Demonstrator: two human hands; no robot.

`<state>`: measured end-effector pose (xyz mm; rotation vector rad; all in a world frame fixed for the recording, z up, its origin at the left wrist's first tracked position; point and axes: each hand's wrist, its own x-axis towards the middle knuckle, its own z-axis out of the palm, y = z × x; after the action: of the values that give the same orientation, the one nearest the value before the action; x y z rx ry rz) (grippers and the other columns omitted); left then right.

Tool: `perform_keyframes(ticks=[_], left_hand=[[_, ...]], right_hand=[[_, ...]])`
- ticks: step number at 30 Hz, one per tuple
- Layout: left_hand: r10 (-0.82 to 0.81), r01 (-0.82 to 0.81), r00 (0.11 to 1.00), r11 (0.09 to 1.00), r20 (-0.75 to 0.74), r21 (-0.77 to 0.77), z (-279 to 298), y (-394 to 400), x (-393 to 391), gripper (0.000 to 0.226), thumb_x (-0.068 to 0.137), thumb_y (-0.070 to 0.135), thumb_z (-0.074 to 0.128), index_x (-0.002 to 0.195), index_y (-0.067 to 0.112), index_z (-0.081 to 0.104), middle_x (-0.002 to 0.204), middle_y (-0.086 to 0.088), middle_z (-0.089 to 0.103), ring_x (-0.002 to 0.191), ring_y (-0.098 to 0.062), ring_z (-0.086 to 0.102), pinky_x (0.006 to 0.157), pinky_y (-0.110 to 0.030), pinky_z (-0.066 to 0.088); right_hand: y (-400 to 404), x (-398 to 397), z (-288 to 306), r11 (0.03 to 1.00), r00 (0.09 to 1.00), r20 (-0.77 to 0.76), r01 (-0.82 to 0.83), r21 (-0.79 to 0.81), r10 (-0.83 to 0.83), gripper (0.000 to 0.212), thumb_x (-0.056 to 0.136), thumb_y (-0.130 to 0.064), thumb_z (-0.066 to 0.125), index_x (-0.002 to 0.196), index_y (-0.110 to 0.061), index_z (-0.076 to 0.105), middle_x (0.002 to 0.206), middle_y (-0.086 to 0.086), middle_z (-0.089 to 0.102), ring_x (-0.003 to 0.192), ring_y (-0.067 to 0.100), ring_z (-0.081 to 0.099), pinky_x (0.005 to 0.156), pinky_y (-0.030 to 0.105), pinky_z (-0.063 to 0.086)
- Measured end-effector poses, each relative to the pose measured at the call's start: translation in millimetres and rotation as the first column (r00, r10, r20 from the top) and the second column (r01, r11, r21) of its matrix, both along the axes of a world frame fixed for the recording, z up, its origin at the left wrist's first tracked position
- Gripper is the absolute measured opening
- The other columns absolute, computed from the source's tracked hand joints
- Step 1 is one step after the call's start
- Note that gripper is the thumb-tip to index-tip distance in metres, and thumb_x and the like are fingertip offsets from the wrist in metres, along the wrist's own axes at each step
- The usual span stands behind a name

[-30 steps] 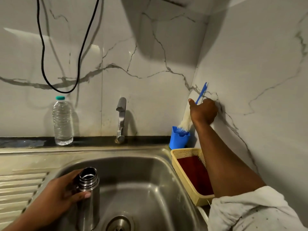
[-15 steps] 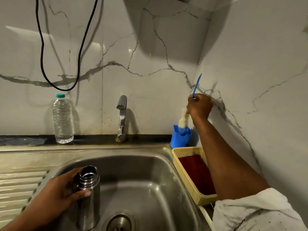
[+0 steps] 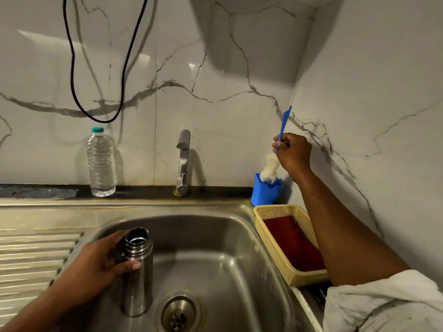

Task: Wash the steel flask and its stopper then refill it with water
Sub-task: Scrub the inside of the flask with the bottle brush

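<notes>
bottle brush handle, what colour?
Blue. The bottle brush handle sticks up from the right hand; its head is off-white. Head view, the only one.

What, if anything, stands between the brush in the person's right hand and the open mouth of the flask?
Nothing visible does. The right hand grips the bottle brush, its head at the blue holder. The steel flask, held upright in the sink by the left hand, has an uncovered mouth; open basin lies between.
</notes>
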<state>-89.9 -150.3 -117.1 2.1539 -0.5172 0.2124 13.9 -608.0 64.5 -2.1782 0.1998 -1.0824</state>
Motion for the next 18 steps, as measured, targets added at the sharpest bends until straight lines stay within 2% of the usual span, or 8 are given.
perform_keyframes(ticks=[3,5,6,9,13,15,18], left_hand=[[-0.004,0.004,1.000,1.000,-0.010,0.014,-1,0,-3,0.063,0.067,0.032,0.093,0.111,0.065,0.061,0.101,0.054,0.061,0.088,0.012,0.070,0.089,-0.022,0.055],[0.001,0.000,1.000,1.000,-0.022,0.004,-2,0,-3,0.064,0.068,0.030,0.093,0.113,0.056,0.057,0.100,0.051,0.063,0.080,0.008,0.072,0.089,-0.032,0.058],[-0.009,0.009,1.000,1.000,-0.019,0.007,-3,0,-2,0.063,0.068,0.029,0.093,0.112,0.057,0.058,0.100,0.051,0.063,0.080,0.009,0.072,0.089,-0.030,0.058],[-0.010,0.009,1.000,0.999,0.020,0.040,-1,1,-3,0.067,0.068,0.032,0.094,0.115,0.066,0.061,0.106,0.051,0.063,0.094,0.016,0.068,0.088,-0.007,0.050],[0.003,-0.003,1.000,0.999,0.003,0.047,-6,3,2,0.064,0.071,0.035,0.094,0.123,0.048,0.060,0.111,0.043,0.067,0.091,0.011,0.070,0.086,-0.015,0.052],[0.007,-0.008,1.000,0.998,0.010,0.059,-6,2,2,0.065,0.071,0.034,0.094,0.122,0.051,0.057,0.110,0.046,0.065,0.088,0.015,0.068,0.083,-0.010,0.049],[0.019,-0.018,1.000,0.999,-0.014,0.039,-3,1,0,0.064,0.073,0.030,0.094,0.119,0.053,0.055,0.104,0.043,0.068,0.079,0.013,0.069,0.080,-0.012,0.048]], right_hand=[[-3,-6,15,1.000,0.999,0.045,-0.007,0.000,0.007,0.009,0.091,-0.011,0.071,0.092,-0.013,0.079,0.087,0.003,0.078,0.078,0.016,0.075,0.079,0.040,0.064],[-4,-10,29,1.000,0.994,0.105,0.008,0.008,-0.008,0.005,0.088,-0.015,0.075,0.090,-0.014,0.080,0.081,0.001,0.077,0.074,0.014,0.074,0.076,0.041,0.065],[-3,-14,38,1.000,0.991,0.131,0.021,0.008,-0.022,0.005,0.088,-0.016,0.077,0.090,-0.014,0.081,0.080,0.000,0.077,0.072,0.013,0.074,0.075,0.040,0.065],[4,-28,64,0.999,0.976,0.213,0.047,-0.020,-0.041,0.009,0.088,-0.016,0.077,0.095,-0.012,0.081,0.081,-0.001,0.076,0.069,0.009,0.071,0.075,0.033,0.063],[20,-46,90,1.000,0.949,0.315,0.016,-0.003,-0.014,0.009,0.087,-0.017,0.075,0.093,-0.013,0.080,0.081,-0.001,0.076,0.071,0.012,0.074,0.073,0.034,0.064],[29,-55,98,0.999,0.940,0.340,-0.020,0.035,0.007,0.007,0.088,-0.020,0.074,0.091,-0.015,0.079,0.081,-0.001,0.076,0.071,0.014,0.075,0.072,0.037,0.065],[47,-70,99,0.978,0.932,0.358,-0.129,0.166,0.062,0.007,0.090,-0.016,0.073,0.094,-0.015,0.079,0.082,0.002,0.078,0.072,0.017,0.076,0.070,0.037,0.065]])
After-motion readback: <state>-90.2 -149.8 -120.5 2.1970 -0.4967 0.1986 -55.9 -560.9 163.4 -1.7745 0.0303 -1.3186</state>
